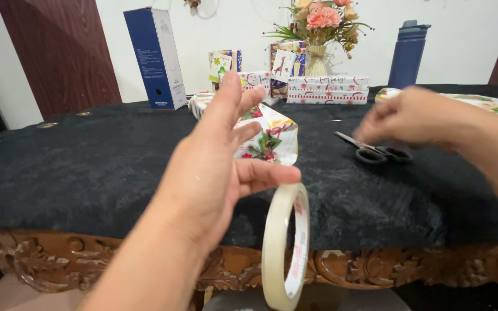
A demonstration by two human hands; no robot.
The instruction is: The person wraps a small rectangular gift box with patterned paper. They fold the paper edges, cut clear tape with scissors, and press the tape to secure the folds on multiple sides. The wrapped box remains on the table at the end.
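Seen from a head-worn camera, a person is working at a table draped in a black cloth (87, 173), with a carved wooden edge (47, 259) showing below it. The left hand (214, 173) is rising in the foreground with its fingers spread wide, and a roll of clear tape (285, 247) is hanging off its thumb, standing upright in front of the table edge. Just behind that hand, a parcel in holiday gift wrap (272, 135) is lying on the cloth, partly hidden by the fingers. The right hand (413, 118) is blurring with motion, its fingers drawn close together just above black-handled scissors (373, 151) that are lying on the cloth; whether it is pinching anything cannot be told. Along the far edge of the table are standing a tall blue box (155, 57), a stack of wrapped boxes (327, 89), a vase of pink flowers (321, 29) and a dark blue bottle (407, 55).
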